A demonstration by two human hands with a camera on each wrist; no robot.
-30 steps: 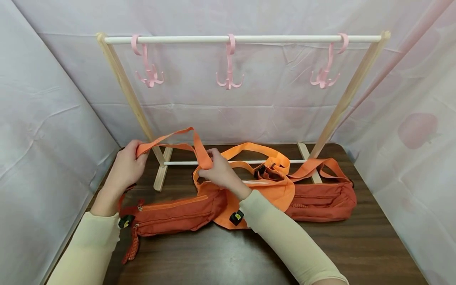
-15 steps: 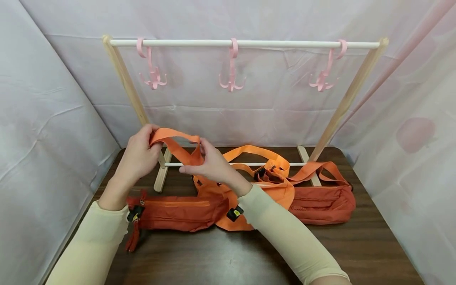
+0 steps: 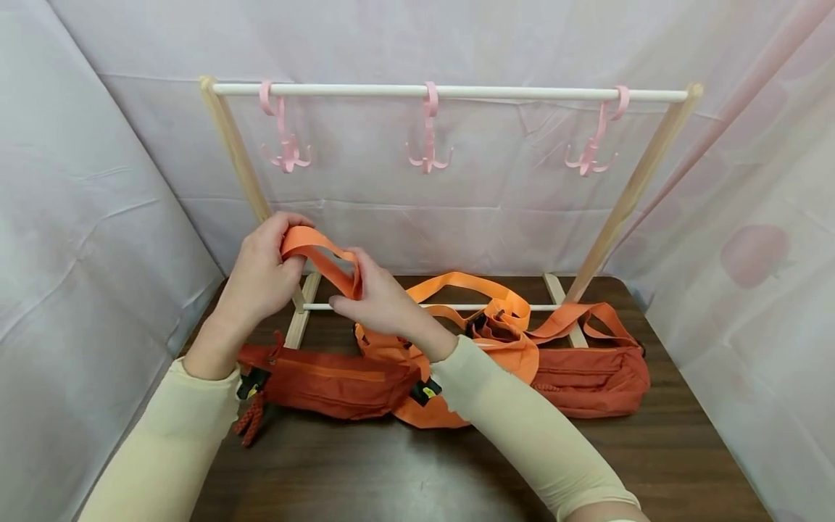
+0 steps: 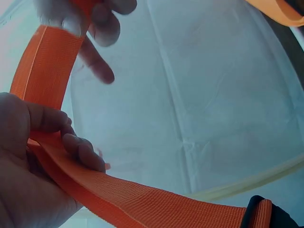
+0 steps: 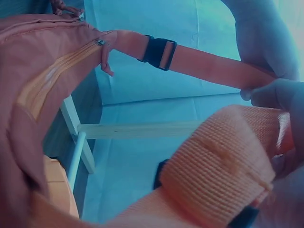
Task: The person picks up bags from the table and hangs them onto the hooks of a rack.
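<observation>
In the head view my left hand (image 3: 261, 275) grips a folded length of orange strap (image 3: 312, 246), with its fingers curled round it. My right hand (image 3: 385, 301) pinches the same strap farther right, and a loop arches between the two hands. The strap belongs to the rust-red waist bag (image 3: 333, 383) below, which hangs tilted with its left end raised. In the left wrist view the webbing (image 4: 50, 61) runs between both hands and down to a black buckle (image 4: 270, 213). Another black buckle (image 5: 159, 52) shows beside the bag in the right wrist view.
A wooden rack with a white bar (image 3: 365, 90) stands behind. Pink hooks (image 3: 429, 138) hang from it at left, middle and right. On the dark wooden table (image 3: 404, 471) lie a bright orange bag (image 3: 515, 355) and another rust-red bag (image 3: 593, 380). Pale curtains surround the table.
My left hand has moved up and to the right, and my right hand slightly up, so they are closer. The strap loop between them is smaller. The red bag's left end has shifted right.
</observation>
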